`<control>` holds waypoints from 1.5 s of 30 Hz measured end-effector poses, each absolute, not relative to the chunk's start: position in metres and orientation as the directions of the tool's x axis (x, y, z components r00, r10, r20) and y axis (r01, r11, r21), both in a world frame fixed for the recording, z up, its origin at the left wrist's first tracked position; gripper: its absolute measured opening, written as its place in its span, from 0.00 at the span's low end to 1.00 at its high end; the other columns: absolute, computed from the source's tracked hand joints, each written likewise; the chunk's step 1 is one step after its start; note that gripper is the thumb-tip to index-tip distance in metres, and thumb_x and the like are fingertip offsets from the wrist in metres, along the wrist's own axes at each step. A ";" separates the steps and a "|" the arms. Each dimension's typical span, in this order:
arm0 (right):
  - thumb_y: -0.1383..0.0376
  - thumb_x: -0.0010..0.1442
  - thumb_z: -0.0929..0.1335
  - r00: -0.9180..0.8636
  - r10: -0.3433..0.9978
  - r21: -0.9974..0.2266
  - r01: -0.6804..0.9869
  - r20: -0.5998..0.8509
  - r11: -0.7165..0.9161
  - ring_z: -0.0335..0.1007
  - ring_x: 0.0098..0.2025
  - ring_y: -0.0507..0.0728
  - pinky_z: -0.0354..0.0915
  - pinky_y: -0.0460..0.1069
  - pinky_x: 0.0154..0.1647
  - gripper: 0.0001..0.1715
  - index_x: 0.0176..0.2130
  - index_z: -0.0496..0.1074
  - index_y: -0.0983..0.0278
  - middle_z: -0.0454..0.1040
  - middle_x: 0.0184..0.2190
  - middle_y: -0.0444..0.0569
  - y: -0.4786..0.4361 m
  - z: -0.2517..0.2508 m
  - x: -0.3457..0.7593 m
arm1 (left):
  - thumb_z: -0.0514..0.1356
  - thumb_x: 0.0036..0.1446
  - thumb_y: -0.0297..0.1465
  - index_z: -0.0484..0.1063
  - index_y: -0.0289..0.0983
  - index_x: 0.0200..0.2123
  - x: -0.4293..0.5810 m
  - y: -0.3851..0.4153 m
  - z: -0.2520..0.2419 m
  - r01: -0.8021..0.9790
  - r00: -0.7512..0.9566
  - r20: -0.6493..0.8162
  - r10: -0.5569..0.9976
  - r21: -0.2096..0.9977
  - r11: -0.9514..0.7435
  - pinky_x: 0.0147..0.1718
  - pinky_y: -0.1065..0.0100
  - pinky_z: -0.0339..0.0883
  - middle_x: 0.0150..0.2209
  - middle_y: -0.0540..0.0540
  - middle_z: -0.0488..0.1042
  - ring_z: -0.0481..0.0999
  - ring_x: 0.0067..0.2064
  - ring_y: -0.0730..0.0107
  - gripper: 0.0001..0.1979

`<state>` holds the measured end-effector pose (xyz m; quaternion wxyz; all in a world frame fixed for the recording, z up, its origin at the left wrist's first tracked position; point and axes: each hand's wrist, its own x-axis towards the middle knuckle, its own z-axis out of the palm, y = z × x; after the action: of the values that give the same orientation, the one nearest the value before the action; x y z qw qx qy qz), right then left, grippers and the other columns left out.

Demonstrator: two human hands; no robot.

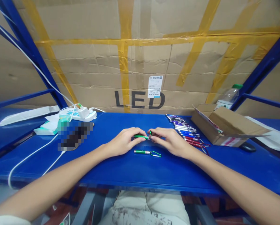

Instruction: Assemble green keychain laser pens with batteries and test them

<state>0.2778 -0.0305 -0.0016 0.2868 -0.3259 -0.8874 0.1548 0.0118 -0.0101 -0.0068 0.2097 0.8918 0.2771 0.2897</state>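
Observation:
My left hand (124, 142) pinches a slim green keychain penlight (141, 136) between thumb and fingers, a little above the blue tabletop (112, 170). At the penlight's silver end, the fingers of my right hand (170, 141) are closed on a small green carabiner clip (150, 133); most of the clip is hidden by the fingers. Just below the hands, a second green penlight (142, 152) lies on the table with its own green carabiner (156, 154) stretched out to the right.
Right of my hands lies a row of penlights (188, 132) in several colours. Beyond it stand an open cardboard box (215, 125) and a bottle (230, 95). On the left are a power strip (83, 115), white cables and a phone (76, 137). A big carton (95, 68) backs the table.

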 end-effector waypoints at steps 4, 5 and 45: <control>0.54 0.81 0.60 -0.638 0.643 -0.438 0.477 0.425 0.762 0.72 0.38 0.58 0.65 0.51 0.41 0.21 0.43 0.75 0.61 0.76 0.36 0.49 -0.031 -0.003 0.276 | 0.60 0.75 0.37 0.78 0.41 0.52 0.012 -0.011 -0.007 0.361 0.672 0.415 0.613 0.539 -0.761 0.50 0.65 0.72 0.50 0.46 0.83 0.81 0.49 0.63 0.10; 0.54 0.81 0.60 -0.636 0.641 -0.437 0.474 0.431 0.764 0.72 0.38 0.58 0.65 0.51 0.42 0.21 0.43 0.75 0.61 0.77 0.37 0.49 -0.031 -0.004 0.276 | 0.60 0.75 0.37 0.78 0.41 0.52 0.013 -0.011 -0.007 0.360 0.672 0.416 0.613 0.539 -0.761 0.50 0.65 0.72 0.50 0.46 0.83 0.81 0.49 0.62 0.10; 0.61 0.79 0.61 -0.561 0.721 -0.422 0.585 0.407 0.693 0.75 0.41 0.59 0.68 0.53 0.46 0.09 0.47 0.69 0.59 0.78 0.42 0.50 -0.031 -0.006 0.281 | 0.60 0.74 0.35 0.81 0.42 0.53 0.010 -0.009 -0.002 0.466 0.663 0.408 0.627 0.431 -0.773 0.50 0.61 0.70 0.46 0.46 0.82 0.79 0.48 0.60 0.11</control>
<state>0.2814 -0.0310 -0.0061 0.2834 -0.3732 -0.8752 0.1200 0.0095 -0.0088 -0.0016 0.1464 0.9001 0.3036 0.2761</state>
